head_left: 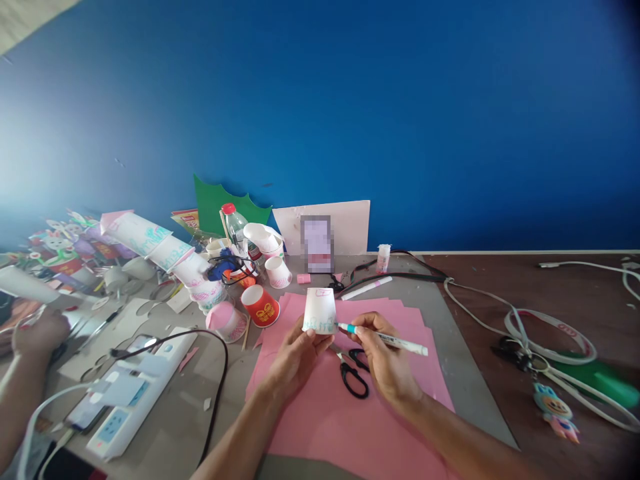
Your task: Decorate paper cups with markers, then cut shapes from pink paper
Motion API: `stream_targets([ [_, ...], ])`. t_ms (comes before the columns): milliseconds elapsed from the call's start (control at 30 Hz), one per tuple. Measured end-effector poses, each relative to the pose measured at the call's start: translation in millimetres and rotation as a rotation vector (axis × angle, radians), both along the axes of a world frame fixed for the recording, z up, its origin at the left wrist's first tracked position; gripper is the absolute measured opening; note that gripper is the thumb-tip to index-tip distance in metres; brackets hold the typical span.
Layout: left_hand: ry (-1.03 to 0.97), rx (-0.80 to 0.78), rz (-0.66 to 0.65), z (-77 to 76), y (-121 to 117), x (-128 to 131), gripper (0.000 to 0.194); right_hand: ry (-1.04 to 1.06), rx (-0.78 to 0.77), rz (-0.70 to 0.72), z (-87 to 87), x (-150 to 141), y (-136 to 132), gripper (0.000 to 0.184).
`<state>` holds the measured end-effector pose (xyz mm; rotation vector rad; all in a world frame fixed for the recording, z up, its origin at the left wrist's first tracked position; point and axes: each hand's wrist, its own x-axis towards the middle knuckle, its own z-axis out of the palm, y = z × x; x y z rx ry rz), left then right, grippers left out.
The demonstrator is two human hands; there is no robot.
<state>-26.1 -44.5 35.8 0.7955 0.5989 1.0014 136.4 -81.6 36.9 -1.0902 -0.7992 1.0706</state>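
Note:
My left hand (pixel 303 357) grips a white paper cup (pixel 321 308) from below, its fingers wrapped round the lower part. The cup is upside down, with teal marks along its lower band and a small pinkish-red outline near the top. In my right hand (pixel 383 353) is a white marker (pixel 403 344) with a teal end, its tip at the cup's right side near the teal marks. Black-handled scissors (pixel 355 389) lie under and between my hands on pink paper sheets (pixel 320 427); their blades are partly hidden by my left hand.
A red paper cup (pixel 261 307), a stack of decorated cups (pixel 173 253) and a plastic bottle (pixel 235 223) stand to the left. A power strip (pixel 143 393) with cables lies nearer me. Another person's hand (pixel 40 330) is at far left. A keychain figure (pixel 555 407) lies right.

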Motion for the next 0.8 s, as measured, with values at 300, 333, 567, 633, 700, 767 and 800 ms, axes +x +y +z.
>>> stream_targets([
  [300, -0.012, 0.007, -0.002, -1.8, 1, -1, 0.047, -0.021, -0.025, 0.003, 4.6, 0, -1, 0.010],
  [333, -0.010, 0.007, -0.002, -1.4, 0, -1, 0.046, -0.024, -0.037, 0.004, 7.4, 0, -2, 0.010],
  [567, -0.008, -0.025, 0.009, 1.3, 1, 1, 0.030, 0.018, -0.059, 0.003, 10.6, 1, -1, 0.010],
  [633, -0.018, -0.034, 0.008, 0.3, 1, 1, 0.029, 0.038, -0.050, -0.044, 6.0, 1, 0, 0.009],
  [700, -0.020, -0.036, 0.001, -0.7, 1, 1, 0.029, 0.038, -0.057, -0.054, 3.3, 1, 0, 0.009],
  [767, -0.020, -0.033, -0.003, -1.1, 1, 1, 0.030, 0.028, -0.077, -0.042, 4.2, 0, -1, 0.009],
  [800, -0.019, -0.032, -0.005, -1.1, 1, 1, 0.031, 0.022, -0.081, -0.040, 5.8, 0, -2, 0.009],
])
